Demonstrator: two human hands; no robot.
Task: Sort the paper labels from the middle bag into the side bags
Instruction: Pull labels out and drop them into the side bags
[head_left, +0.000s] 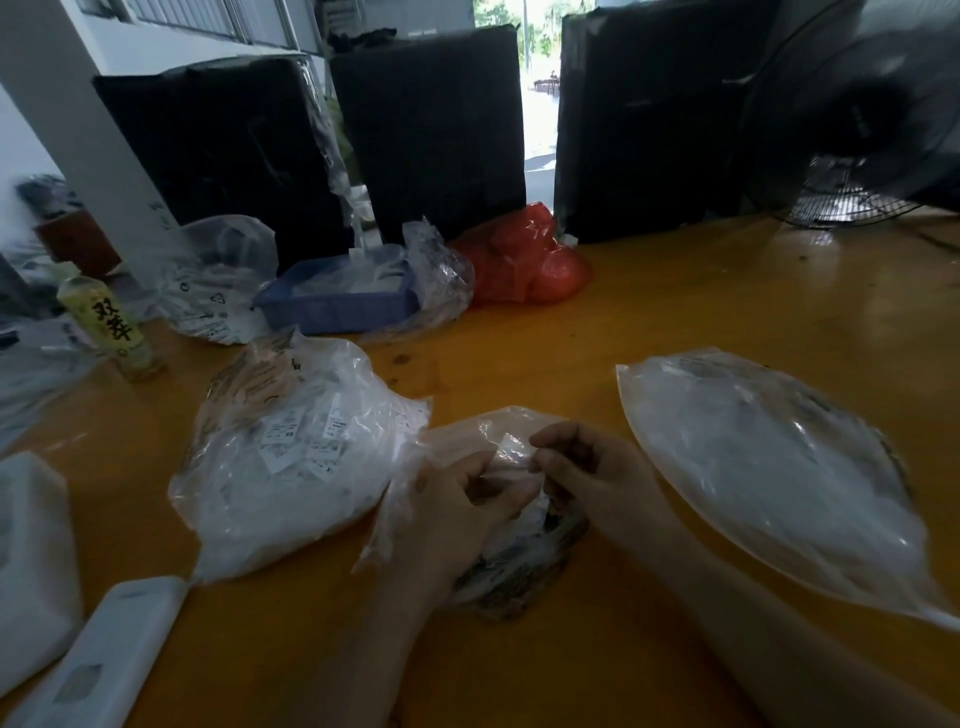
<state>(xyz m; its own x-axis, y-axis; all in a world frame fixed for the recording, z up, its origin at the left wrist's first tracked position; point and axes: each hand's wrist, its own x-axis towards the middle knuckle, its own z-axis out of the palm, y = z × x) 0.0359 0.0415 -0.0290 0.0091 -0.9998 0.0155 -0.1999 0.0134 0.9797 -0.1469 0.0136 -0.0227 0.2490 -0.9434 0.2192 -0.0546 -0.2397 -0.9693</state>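
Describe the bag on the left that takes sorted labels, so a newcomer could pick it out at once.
Start at the orange wooden table and find the two hands, left hand and right hand, working the small middle bag. The left side bag lies just beside the left hand. Unlike the flatter, cloudier right side bag, it is crumpled, with white printed size labels showing through.

1 head-worn wide-angle view looks forward and down from the person's own seat, close over the orange wooden table (675, 322). Both forearms enter from the bottom edge, so the nearest ground lies just under the lens. The far edge of the frame reaches 3 black wrapped boxes (431, 130) standing upright, with lines bowed by the lens.
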